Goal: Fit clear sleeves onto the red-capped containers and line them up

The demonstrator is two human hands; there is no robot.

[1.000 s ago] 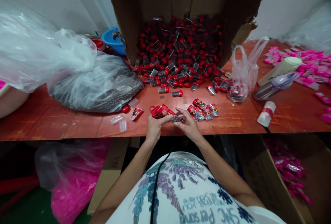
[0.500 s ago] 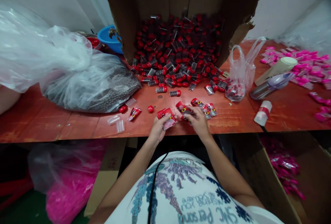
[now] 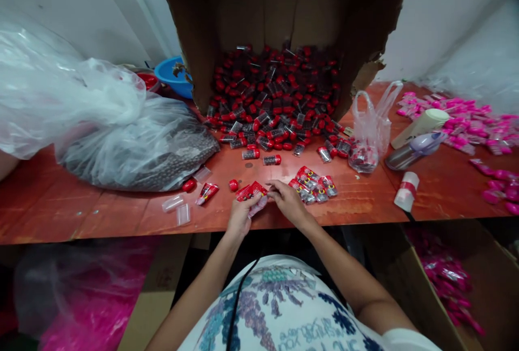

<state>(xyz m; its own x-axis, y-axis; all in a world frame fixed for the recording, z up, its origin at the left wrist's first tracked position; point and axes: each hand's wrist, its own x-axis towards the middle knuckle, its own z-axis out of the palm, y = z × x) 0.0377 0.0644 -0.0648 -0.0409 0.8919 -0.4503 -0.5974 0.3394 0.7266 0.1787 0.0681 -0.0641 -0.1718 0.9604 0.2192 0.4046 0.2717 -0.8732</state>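
Note:
My left hand (image 3: 240, 216) is closed on a small stack of flat red printed packets (image 3: 253, 191), with pinkish lower edges showing. At the stack's right edge, my right hand (image 3: 288, 202) has its thumb and fingers drawn together; whether a packet edge is between them is too small to tell. Just right of that hand lies a cluster of red printed packets (image 3: 314, 184) with dark parts. To the left are a red cap (image 3: 233, 185), a single red printed packet (image 3: 207, 193) and clear empty tubes (image 3: 183, 214).
A torn cardboard box (image 3: 375, 21) lies open at the back, spilling red-capped tubes (image 3: 275, 107) of dark beads. A plastic bag of dark beads (image 3: 141, 151) fills the left. Rightward stand a small handled bag (image 3: 364, 153), a bottle (image 3: 413, 151), a white roll (image 3: 406, 191) and pink items (image 3: 462, 118).
My right hand has let go of a red printed packet, which now lies with the cluster, and moved left to the stack in my left hand. The view has tilted slightly upward.

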